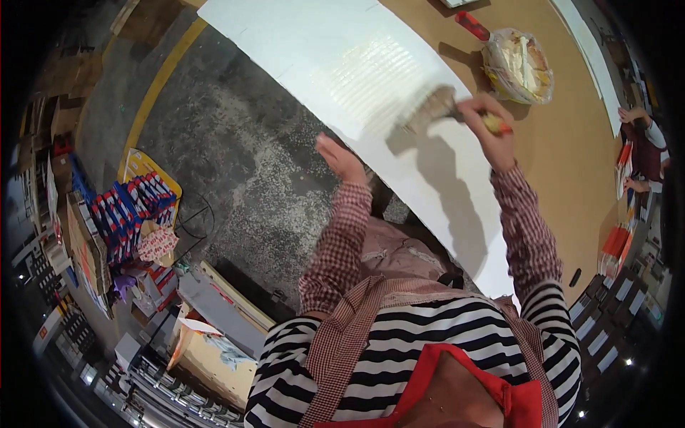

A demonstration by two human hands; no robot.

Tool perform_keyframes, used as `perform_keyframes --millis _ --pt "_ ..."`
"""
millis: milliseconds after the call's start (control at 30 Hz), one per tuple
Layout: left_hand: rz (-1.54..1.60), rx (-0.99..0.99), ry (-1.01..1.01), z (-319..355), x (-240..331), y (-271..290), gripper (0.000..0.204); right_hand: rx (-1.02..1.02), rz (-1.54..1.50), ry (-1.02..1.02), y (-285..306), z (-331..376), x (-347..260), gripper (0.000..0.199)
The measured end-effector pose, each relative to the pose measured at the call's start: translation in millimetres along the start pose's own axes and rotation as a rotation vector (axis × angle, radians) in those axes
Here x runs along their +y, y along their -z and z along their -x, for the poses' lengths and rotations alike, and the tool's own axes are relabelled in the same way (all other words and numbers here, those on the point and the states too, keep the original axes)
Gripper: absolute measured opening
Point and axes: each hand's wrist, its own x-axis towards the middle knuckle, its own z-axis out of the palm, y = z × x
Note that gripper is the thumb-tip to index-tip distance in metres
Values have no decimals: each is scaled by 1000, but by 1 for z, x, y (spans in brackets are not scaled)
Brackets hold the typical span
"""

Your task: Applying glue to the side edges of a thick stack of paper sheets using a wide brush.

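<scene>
My right hand (485,121) grips the handle of a wide flat brush (434,108), its bristles blurred by motion. The brush is over a long white sheet (407,146); whether the bristles touch it I cannot tell. Wet, shiny strokes (378,68) run in rows across the sheet's far part. My left hand (341,158) holds nothing, its fingers stretched out, in the air beside the sheet's left edge. Beyond my right hand stands a plastic-lined tub (517,65) with a pale, paste-like substance in it. A red handle (472,26) lies against the tub's left side.
The sheet lies on a brown table (564,157). At the far right, another person's hands (633,114) are near red-and-white items. Left, on the grey floor (250,157), stand a yellow cart (153,167) with stacked blue-and-red goods and several boxes. A small black object (575,277) lies on the table's right.
</scene>
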Motion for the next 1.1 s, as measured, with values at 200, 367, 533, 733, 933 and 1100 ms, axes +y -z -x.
perform_keyframes --millis 200,367,533,733,933,1100 --pt "-223 -47 84 -37 19 -11 77 -23 -49 322 -76 -61 13 16" --pt "-235 -115 0 -33 18 -10 75 -59 133 238 -55 -15 17 16" --pt "-255 -58 -126 -31 17 -13 74 -139 328 99 3 78 -6 5" --pt "-252 -5 -209 -33 10 -16 68 -54 188 248 -32 42 -26 7" --pt "-308 18 -249 -37 6 -15 68 -108 322 412 -52 44 -6 10" --pt "-292 7 -198 -32 12 -16 69 -137 364 354 -18 83 -22 10"
